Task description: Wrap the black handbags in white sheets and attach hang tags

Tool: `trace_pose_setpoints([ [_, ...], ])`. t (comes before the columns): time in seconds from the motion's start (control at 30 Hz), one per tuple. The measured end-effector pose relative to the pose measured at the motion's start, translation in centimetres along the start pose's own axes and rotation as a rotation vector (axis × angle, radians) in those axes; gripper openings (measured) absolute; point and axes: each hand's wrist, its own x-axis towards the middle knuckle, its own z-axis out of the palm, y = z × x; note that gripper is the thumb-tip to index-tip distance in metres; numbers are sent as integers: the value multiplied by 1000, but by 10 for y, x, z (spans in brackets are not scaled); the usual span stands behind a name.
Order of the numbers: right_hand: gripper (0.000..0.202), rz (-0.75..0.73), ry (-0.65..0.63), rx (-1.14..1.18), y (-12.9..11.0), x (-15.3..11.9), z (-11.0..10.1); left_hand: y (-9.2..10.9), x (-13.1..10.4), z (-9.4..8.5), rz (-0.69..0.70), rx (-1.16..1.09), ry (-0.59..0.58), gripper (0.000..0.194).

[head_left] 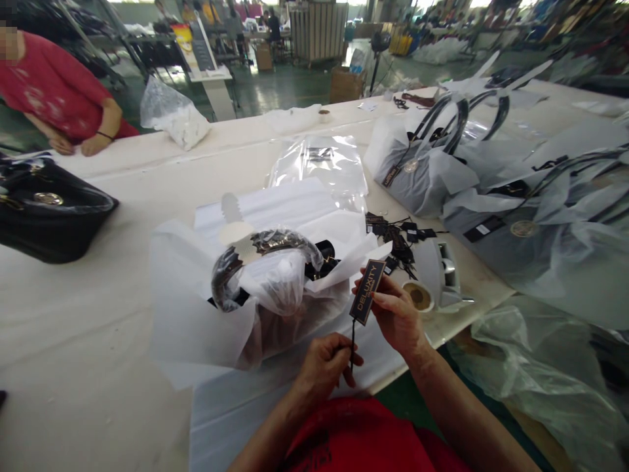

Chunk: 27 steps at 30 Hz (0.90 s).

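Note:
A black hang tag [367, 292] with gold "DELUXITY" lettering is pinched in my right hand [399, 314], its printed face turned up. From the tag's lower end a thin black cord [352, 341] runs down into my left hand [330, 362], whose fingers are closed on it. Just beyond my hands sits a handbag [299, 321] wrapped in white tissue paper [196, 321]. Its handles [282, 241] rise out of the paper under clear plastic film. To the right of the bag lies a pile of similar black tags [396, 239] with cords.
A tape dispenser [445, 269] with a tape roll [419, 296] stands near the table edge. Wrapped bags [422, 167] fill the right side. Clear plastic bags [319, 160] lie behind. At left are a black handbag [59, 210] and a person in a red shirt [63, 85].

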Motion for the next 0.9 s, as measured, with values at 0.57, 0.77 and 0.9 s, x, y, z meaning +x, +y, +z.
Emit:
trace_pose_setpoints([
  [0.57, 41, 33, 10, 28, 0, 1, 2, -2, 3, 1, 17, -40, 26, 24],
  [0.77, 41, -10, 32, 34, -1, -3, -1, -21, 11, -10, 3, 240, 189, 6],
  [0.9, 40, -64, 119, 37, 8, -6, -19, -27, 6, -27, 87, 509, 349, 12],
])
